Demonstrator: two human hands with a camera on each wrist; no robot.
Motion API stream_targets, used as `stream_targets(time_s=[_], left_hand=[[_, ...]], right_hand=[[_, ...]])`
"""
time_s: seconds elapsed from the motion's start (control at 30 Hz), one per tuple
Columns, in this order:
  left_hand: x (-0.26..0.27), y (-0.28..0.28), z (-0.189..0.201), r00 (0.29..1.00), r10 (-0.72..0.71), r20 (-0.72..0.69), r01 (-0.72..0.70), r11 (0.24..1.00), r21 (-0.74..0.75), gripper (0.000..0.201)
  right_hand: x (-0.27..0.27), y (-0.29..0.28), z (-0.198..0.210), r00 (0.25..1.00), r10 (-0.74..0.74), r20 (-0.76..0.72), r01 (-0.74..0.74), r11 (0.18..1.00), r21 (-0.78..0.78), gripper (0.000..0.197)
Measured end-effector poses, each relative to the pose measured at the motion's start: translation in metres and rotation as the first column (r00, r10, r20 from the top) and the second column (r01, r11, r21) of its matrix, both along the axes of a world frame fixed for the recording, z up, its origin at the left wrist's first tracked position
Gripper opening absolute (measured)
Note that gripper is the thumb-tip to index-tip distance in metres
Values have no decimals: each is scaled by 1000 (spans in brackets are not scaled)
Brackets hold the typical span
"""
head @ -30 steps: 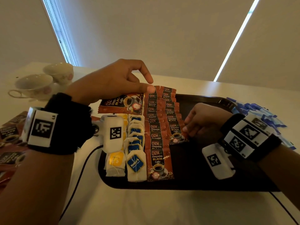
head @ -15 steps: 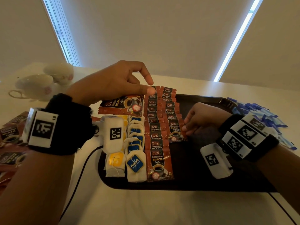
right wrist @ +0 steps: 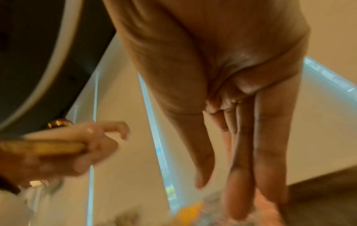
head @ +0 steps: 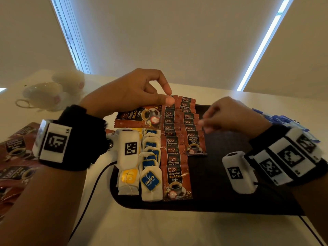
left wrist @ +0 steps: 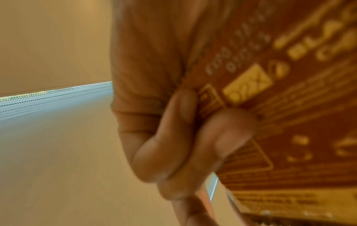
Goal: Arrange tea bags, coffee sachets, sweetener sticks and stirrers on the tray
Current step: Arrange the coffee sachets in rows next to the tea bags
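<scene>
Change: right hand has lifted off the second coffee row toward centre right of the frame, blurred; the left has barely moved.
Left hand: pinches a spare coffee sachet above the tray's far left, likely the next one to lay.
Right hand: fingers straight, holding nothing.
Tray: tea bags and coffee rows fill its left half, below both hands.
Sweetener sticks: off-tray, right edge.

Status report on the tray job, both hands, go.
Left hand grips a coffee sachet above the tray. Right hand empty, fingers straight, over the second sachet column. Nothing in the way.
</scene>
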State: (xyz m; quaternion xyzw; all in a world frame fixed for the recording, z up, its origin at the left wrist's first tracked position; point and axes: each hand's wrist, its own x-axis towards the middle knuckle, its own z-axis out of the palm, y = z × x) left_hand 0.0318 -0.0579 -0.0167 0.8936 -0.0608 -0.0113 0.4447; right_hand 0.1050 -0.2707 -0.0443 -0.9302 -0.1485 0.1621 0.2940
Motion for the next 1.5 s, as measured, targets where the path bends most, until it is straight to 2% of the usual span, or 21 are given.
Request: stream_targets(time_s=[0.07, 0.13, 0.17, 0.23, 0.3, 0.37, 0.47, 0.53, 0.63, 0.77, 0.9, 0.97, 1.03, 1.1, 1.17, 1.23, 1.33, 1.5], left_hand=[[2, -2, -1, 999, 20, 30, -21, 1000, 5, 44], [4, -4, -4, 996, 35, 86, -37, 999, 26, 35], [5, -5, -5, 994, 33, 108, -37, 999, 34, 30], [5, -9, -6, 993, 16, 116, -21, 999, 40, 33], [4, -11, -6, 996, -11, 92, 7, 999, 42, 40], [3, -8, -4, 997, -32, 66, 31, 999, 19, 42], [-1, 1, -1, 999, -38, 25, 41, 994, -104, 47], [-3, 6, 1, 999, -26, 26, 30, 985, -168, 53], [-3, 6, 3, 999, -24, 46, 31, 985, -171, 51], [-2, -1, -1, 996, -82, 23, 84, 991, -107, 35], [0, -10, -5, 995, -97, 39, 100, 990, -101, 37], [0, -10, -4, 995, -66, 72, 74, 990, -120, 38], [-1, -6, -2, 994, -24, 109, 37, 992, -121, 39], [-2, 0, 2, 990, 8, 139, 8, 993, -119, 41], [-3, 5, 4, 987, 34, 156, -15, 993, -121, 44], [-4, 7, 5, 986, 44, 158, -25, 993, -119, 46], [-5, 6, 4, 988, 31, 151, -16, 995, -96, 52], [-6, 6, 4, 991, 9, 132, 0, 998, -69, 55]], right_hand=[[-18, 10, 12, 996, 89, -25, -82, 974, 211, 30], [-38, 22, 19, 969, 205, -141, -144, 925, 351, 44], [-46, 28, 19, 951, 248, -182, -160, 904, 397, 46], [-56, 34, 16, 938, 284, -199, -158, 860, 486, 34], [-58, 37, 11, 955, 234, -182, -95, 822, 561, 21], [-55, 35, 8, 969, 145, -201, 12, 781, 624, 19], [-49, 28, 7, 966, 56, -251, 142, 698, 702, 17], [-48, 23, 8, 960, 59, -275, 160, 688, 708, 17], [-49, 18, 10, 957, 90, -275, 124, 731, 671, 22], [-43, 12, 12, 994, 41, -99, 28, 794, 608, 21], [-38, 4, 10, 997, 66, 34, -74, 888, 454, 14], [-36, -5, 10, 996, 59, 61, -78, 921, 383, 9], [-31, -15, 8, 999, 22, 27, -29, 956, 293, 7], [-22, -27, 4, 999, -11, -49, 17, 993, 119, 6], [-14, -35, -2, 988, -32, -151, 21, 997, -71, 5], [-8, -37, -10, 963, -64, -260, 20, 986, -168, 5], [-1, -33, -19, 933, -90, -348, 16, 978, -208, 4], [1, -20, -22, 914, -64, -402, -12, 983, -185, 4]])
